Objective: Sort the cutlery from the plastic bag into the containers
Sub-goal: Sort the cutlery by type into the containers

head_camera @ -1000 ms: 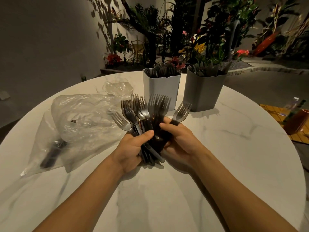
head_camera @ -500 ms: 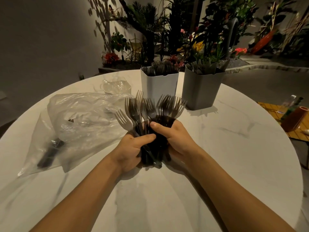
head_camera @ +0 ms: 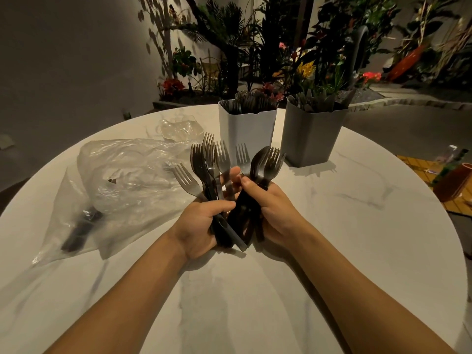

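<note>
Left of our fingers the crumpled clear plastic bag point(head_camera: 122, 180) lies flat on the round white marble table point(head_camera: 357, 251), with a few dark pieces showing inside it. Our left hand point(head_camera: 199, 226) is curled round the handles of the bundle of dark plastic forks point(head_camera: 217, 164), thumb across the front and one finger reaching up among the necks. Half a second ago those forks stood as one tight fan above both fists. Now the fan has parted: one cluster leans left over the left fingers, another is bunched over the right. Our right hand point(head_camera: 273, 208) clamps that second cluster, thumb pressed on the necks. We judge that we are squaring or splitting the bundle before dropping it in. Beyond the fingertips stands the tall white plastic container point(head_camera: 246, 129), already holding dark cutlery, and to its right the tall grey plastic container point(head_camera: 311, 139), also part filled. The bag is not yet emptied.
</note>
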Tool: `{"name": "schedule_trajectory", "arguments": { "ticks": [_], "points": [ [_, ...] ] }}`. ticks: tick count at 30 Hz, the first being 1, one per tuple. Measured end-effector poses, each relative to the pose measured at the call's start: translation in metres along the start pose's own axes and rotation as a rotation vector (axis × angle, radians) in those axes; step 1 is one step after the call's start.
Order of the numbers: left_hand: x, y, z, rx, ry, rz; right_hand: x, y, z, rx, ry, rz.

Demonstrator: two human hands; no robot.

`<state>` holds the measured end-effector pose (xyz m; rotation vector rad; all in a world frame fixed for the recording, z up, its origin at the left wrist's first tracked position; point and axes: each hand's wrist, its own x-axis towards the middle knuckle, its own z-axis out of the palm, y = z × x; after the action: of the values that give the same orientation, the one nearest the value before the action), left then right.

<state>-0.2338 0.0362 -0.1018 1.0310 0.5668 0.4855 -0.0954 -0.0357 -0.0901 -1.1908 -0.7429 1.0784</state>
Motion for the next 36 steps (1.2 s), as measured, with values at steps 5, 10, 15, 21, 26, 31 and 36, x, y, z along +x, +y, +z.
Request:
{"name": "schedule_trajectory", "arguments": {
  "ticks": [5, 10, 15, 21, 26, 31, 36],
  "points": [
    [-0.006, 0.001, 0.006, 0.089, -0.028, 0.024, 0.0, 0.001, 0.005, -0.042, 0.015, -0.035],
    [-0.008, 0.004, 0.008, 0.135, -0.003, 0.013, -0.001, 0.0, 0.004, -0.094, 0.009, -0.059],
    [-0.008, 0.004, 0.007, 0.041, -0.06, -0.011, -0.002, 0.001, 0.008, -0.172, 0.062, -0.097],
    [-0.008, 0.003, 0.007, 0.001, -0.104, -0.031, -0.002, 0.003, 0.016, -0.25, 0.088, -0.175],
    [-0.007, 0.0, 0.01, 0.061, -0.039, 0.027, -0.006, -0.001, 0.026, -0.255, 0.09, -0.216],
    [-0.009, 0.006, 0.009, 0.008, -0.081, 0.008, -0.005, -0.003, 0.023, -0.046, 0.105, -0.101],
    [-0.006, 0.004, 0.009, 0.034, -0.053, 0.019, -0.01, -0.003, 0.025, -0.047, 0.08, -0.133]
  ]
}}
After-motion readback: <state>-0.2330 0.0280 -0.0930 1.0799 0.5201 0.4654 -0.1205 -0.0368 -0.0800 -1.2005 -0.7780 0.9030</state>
